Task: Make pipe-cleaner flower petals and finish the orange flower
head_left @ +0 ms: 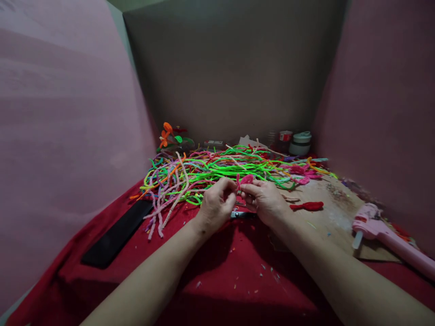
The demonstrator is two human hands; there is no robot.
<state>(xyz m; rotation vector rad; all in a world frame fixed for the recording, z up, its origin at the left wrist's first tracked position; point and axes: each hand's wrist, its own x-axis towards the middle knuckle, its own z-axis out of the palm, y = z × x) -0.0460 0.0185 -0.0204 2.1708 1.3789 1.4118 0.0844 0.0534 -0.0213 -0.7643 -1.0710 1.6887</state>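
Between my two hands is a pink pipe cleaner [247, 179] bent into a loop, with one short end standing up. My right hand [267, 199] pinches it at the base of the loop. My left hand [217, 201] is closed at its left side, fingertips against the lower part of the same piece; its exact grip is partly hidden. Just under the hands lie scissors [243, 215], mostly covered by them. Right of my right hand, a red bent pipe cleaner piece [307, 206] rests on a sheet of cardboard [331, 217].
A heap of colourful pipe cleaners [234, 167] spreads behind the hands. A black flat object [117, 233] lies at left on the red cloth [217, 280]. A pink glue gun [384, 231] is at right. Orange flowers [165, 133] and a lidded container [301, 143] stand behind.
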